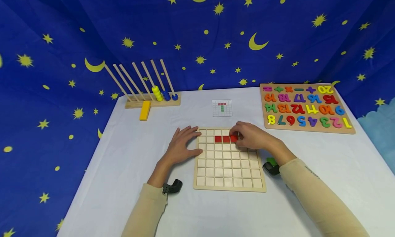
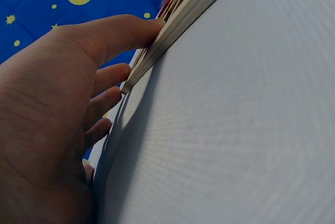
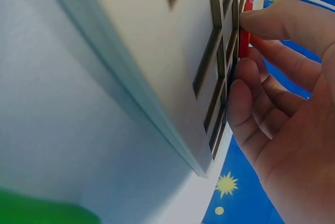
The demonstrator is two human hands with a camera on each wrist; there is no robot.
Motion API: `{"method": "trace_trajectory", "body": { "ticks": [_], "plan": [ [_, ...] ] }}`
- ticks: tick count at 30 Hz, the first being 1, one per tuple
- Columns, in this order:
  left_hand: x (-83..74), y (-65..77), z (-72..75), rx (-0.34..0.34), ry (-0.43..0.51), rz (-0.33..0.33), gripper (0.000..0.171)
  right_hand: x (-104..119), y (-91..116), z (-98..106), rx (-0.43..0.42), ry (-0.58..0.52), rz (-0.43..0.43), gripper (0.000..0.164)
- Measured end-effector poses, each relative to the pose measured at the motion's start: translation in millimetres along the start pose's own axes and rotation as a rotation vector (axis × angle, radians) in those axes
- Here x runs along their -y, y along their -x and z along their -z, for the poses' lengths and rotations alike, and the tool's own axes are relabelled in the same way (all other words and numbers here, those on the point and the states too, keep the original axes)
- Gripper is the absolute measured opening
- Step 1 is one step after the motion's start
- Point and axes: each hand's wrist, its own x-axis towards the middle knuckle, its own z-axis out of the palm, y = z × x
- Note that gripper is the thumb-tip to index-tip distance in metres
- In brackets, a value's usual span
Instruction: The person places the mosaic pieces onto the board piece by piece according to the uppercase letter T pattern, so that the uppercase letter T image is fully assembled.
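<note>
A wooden grid board [image 1: 228, 184] lies flat on the table. In its second row from the back sit two red square tiles [image 1: 222, 139], side by side. My right hand [image 1: 251, 135] pinches a third red tile [image 1: 234, 139] over the cell just right of them; in the right wrist view, thumb and fingertips are on the red tile [image 3: 244, 41] at the board's surface. My left hand [image 1: 182, 146] touches the board's left edge with its fingers extended, and the left wrist view shows the thumb on the board's rim [image 2: 178, 33]. Green pieces [image 1: 271, 161] lie partly hidden by my right wrist.
Behind the board lies a small grid card [image 1: 222, 113] with a red and green T. A wooden peg stand [image 1: 154, 105] with yellow and blue beads stands back left, a yellow block [image 1: 145, 110] before it. A number puzzle board [image 1: 308, 130] lies back right.
</note>
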Motion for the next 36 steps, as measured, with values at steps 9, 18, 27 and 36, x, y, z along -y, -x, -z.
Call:
{"method": "trace_trajectory", "body": {
  "ticks": [9, 18, 27, 36],
  "plan": [
    [-1.1, 0.2, 1.0, -0.003, 0.009, -0.006, 0.066, 0.6, 0.2, 1.8, 0.001, -0.016, 0.010, 0.029],
    [-0.5, 0.8, 0.7, -0.001, 0.005, 0.002, 0.066, -0.8, -0.2, 0.7, 0.006, -0.036, 0.011, 0.030],
    [-1.0, 0.9, 0.6, -0.002, 0.009, -0.001, 0.066, -2.5, -1.2, 0.3, 0.011, -0.047, -0.012, 0.030],
    [-1.4, 0.5, 0.9, 0.003, 0.008, 0.005, 0.067, -3.1, -0.9, 0.4, 0.013, -0.052, -0.012, 0.030]
  ]
}}
